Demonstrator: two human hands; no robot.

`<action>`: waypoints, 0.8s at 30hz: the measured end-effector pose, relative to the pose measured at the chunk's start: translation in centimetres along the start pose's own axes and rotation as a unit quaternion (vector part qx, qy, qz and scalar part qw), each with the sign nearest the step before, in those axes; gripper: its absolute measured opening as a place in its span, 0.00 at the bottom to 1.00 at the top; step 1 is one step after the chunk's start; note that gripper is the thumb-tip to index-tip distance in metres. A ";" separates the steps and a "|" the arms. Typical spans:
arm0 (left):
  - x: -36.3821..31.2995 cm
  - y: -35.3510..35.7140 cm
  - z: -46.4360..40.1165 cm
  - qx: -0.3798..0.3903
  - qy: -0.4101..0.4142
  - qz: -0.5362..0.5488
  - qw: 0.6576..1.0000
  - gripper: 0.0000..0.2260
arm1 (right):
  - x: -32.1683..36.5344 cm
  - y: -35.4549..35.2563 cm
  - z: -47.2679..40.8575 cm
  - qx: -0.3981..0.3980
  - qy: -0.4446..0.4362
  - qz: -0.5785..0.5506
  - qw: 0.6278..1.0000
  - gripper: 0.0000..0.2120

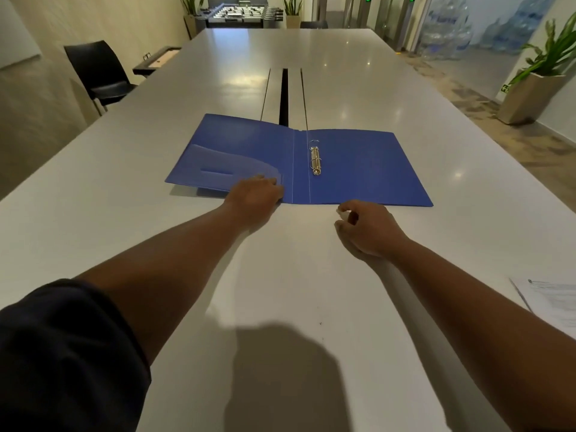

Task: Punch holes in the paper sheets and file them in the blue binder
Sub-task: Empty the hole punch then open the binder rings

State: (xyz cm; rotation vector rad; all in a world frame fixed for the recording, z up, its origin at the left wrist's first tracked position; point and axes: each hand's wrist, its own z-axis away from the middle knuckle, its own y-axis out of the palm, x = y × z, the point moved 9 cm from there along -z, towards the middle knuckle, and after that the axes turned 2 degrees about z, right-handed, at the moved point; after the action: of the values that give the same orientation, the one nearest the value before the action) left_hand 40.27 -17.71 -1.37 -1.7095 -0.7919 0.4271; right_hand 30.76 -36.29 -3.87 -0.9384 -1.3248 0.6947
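The blue binder point(358, 169) lies open and flat on the white table point(280, 291), with its metal ring mechanism point(315, 160) near the spine. My left hand point(254, 199) rests palm down on the near edge of the binder's left cover, beside the clear inner pocket point(230, 166). My right hand point(367, 229) hovers just in front of the binder's near edge, fingers loosely curled and holding nothing. Printed paper sheets point(551, 302) lie at the table's right edge, partly cut off by the frame. No hole punch is in view.
A dark cable slot point(283, 95) runs along the table's middle behind the binder. A black chair point(96, 73) stands at the left side. A potted plant point(536, 85) stands on the floor to the right.
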 end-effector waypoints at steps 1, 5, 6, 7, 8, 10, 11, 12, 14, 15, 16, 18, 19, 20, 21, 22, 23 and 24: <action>0.0 0.3 0.0 0.009 0.005 -0.002 1.000 0.06 | -0.3 0.0 -0.3 0.004 0.007 -0.004 1.000 0.18; 0.1 0.5 1.1 0.004 -0.009 0.016 1.000 0.05 | -1.0 -0.4 -0.3 -0.014 0.020 -0.055 0.998 0.17; 0.1 0.4 1.6 0.000 -0.015 0.020 1.000 0.05 | -1.3 -0.5 -0.1 -0.022 0.024 -0.070 0.997 0.14; -0.1 0.2 2.2 -0.004 -0.020 0.026 0.999 0.05 | -1.6 -0.7 0.2 -0.025 0.035 -0.089 0.995 0.11; -0.5 0.0 2.9 -0.002 -0.022 0.034 0.999 0.06 | -1.8 -0.9 0.6 -0.023 0.052 -0.105 0.993 0.10; -1.7 -0.3 4.6 0.011 -0.017 0.046 0.999 0.06 | -2.0 -1.4 1.3 -0.002 0.079 -0.078 0.994 0.17; -2.4 -0.5 5.6 0.018 -0.012 0.050 0.998 0.06 | -1.8 -1.6 1.8 0.020 0.090 -0.042 0.995 0.19; -3.1 -0.8 6.6 0.026 -0.007 0.055 0.998 0.06 | -1.4 -1.7 2.4 0.052 0.100 -0.007 0.994 0.19; -4.5 -1.3 8.8 0.044 0.001 0.059 0.997 0.06 | -0.4 -1.9 3.9 0.117 0.110 0.054 0.986 0.19; -5.3 -1.7 9.9 0.052 0.006 0.061 0.997 0.06 | 0.3 -2.2 4.6 0.131 0.104 0.086 0.982 0.19; -6.2 -2.2 11.3 0.061 0.008 0.062 0.996 0.06 | 1.1 -2.6 5.4 0.127 0.090 0.116 0.981 0.18; -7.5 -2.6 13.3 0.077 0.010 0.072 0.994 0.07 | 2.5 -3.1 6.1 0.091 0.057 0.142 0.984 0.16; -8.1 -2.9 14.4 0.088 0.008 0.075 0.993 0.08 | 3.2 -2.9 6.8 0.078 0.043 0.134 0.987 0.15; -8.7 -3.3 15.5 0.106 0.002 0.077 0.991 0.08 | 3.9 -2.6 7.8 0.071 0.032 0.112 0.991 0.15; -9.2 -3.5 16.5 0.126 -0.004 0.080 0.989 0.09 | 4.3 -2.0 8.7 0.065 0.024 0.086 0.994 0.15; -9.9 -3.8 17.5 0.144 -0.007 0.080 0.986 0.09 | 4.7 -1.5 9.7 0.058 0.020 0.061 0.996 0.14; -10.5 -4.1 18.4 0.156 -0.006 0.077 0.985 0.10 | 4.9 -1.0 10.6 0.046 0.013 0.046 0.998 0.13; -11.1 -4.6 19.3 0.164 -0.006 0.073 0.984 0.10 | 5.2 -0.6 11.5 0.031 0.004 0.038 0.999 0.12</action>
State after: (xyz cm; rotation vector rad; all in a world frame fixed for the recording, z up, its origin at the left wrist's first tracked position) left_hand 18.61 -11.25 -3.86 -1.4598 -0.5691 0.6337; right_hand 20.16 -30.17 -0.88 -0.9444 -1.2592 0.7863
